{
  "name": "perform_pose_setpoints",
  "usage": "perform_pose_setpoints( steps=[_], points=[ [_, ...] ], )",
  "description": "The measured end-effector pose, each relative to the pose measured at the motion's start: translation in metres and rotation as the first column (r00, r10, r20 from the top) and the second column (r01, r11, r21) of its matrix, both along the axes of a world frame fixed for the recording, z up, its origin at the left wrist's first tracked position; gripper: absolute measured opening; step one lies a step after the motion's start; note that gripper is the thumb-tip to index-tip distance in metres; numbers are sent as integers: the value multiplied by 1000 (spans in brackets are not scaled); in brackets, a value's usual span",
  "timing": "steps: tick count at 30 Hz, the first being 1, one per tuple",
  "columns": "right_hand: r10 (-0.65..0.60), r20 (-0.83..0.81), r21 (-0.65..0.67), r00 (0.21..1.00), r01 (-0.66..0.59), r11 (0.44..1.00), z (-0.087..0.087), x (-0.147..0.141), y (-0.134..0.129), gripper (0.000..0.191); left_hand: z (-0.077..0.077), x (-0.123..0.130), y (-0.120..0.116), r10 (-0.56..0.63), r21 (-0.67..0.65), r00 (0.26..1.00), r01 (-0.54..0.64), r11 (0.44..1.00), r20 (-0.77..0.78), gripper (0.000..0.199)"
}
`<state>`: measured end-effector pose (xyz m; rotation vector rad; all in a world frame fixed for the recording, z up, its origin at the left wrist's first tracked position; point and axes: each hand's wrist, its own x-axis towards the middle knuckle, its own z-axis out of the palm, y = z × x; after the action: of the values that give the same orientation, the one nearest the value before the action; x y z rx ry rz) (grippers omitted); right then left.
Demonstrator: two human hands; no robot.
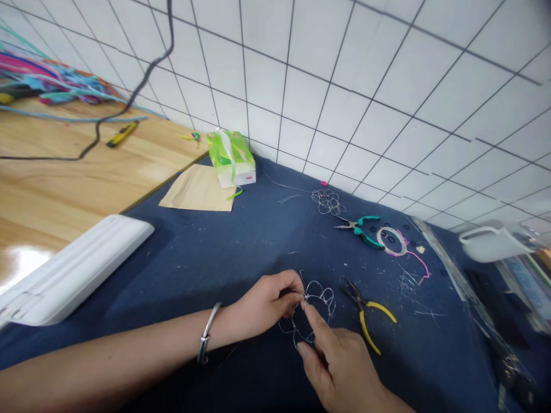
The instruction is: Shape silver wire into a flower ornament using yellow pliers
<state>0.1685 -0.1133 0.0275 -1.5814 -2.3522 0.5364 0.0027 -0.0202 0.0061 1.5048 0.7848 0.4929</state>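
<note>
The fine looped wire piece [323, 298] asked for a steady hold close to the spot being worked, and the left hand [262, 304] seemed well placed for that: its thumb and forefinger were pinched together on the wire. Good handling, as I judged it, meant keeping that pinch firm yet light, since such thin loops would probably bend easily, and letting the right hand [344, 361] guide with a fingertip rather than press hard. Its forefinger tip met the work right at the left fingertips, while its thumb stood apart from that forefinger; whether the thumb touched the lowest loop, I could not tell.

The looped wire piece lay between the two hands, some of its loops spreading just beyond the right forefinger and others showing in the gap between the right thumb and the left fingers, over the dark cloth [206, 252]. Near the right hand, on its outer side, were the yellow-handled pliers [364, 307]; well ahead of both hands lay the teal-handled pliers [359, 228] and, just beside them, a second tangle of wire [327, 202]
</note>
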Motion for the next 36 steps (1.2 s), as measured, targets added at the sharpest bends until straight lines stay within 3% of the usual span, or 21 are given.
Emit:
perform_pose_setpoints(
  steps=[3,5,9,13,17,23,29,36],
  points=[
    [-21,-30,-49,999,19,999,2,0,2,47,-1,0,-1,9,-5,1000,-9,1000,-9,8],
    [-56,-97,-157,994,40,987,5,-1,3,48,-2,1,-2,14,13,1000,-13,1000,-20,8],
    [-204,-323,-474,924,29,880,13,-3,4,51,-3,2,-5,51,74,998,-47,996,-49,8],
    [-312,-463,-594,830,-29,804,14,-5,3,51,-3,3,-6,89,124,992,-78,989,-84,8],
    [-343,-490,-607,801,-31,794,13,-5,4,50,-2,4,-4,68,32,995,-66,997,-67,6],
    [-468,-421,-579,777,167,798,18,-6,8,38,-4,4,0,31,-157,999,-24,987,42,7],
    [-496,-437,-564,751,201,801,13,-3,9,36,0,1,3,31,-302,990,13,953,140,11],
    [-515,-418,-521,748,267,811,5,2,9,29,1,-2,4,22,-378,970,73,923,243,13]
  ],
)
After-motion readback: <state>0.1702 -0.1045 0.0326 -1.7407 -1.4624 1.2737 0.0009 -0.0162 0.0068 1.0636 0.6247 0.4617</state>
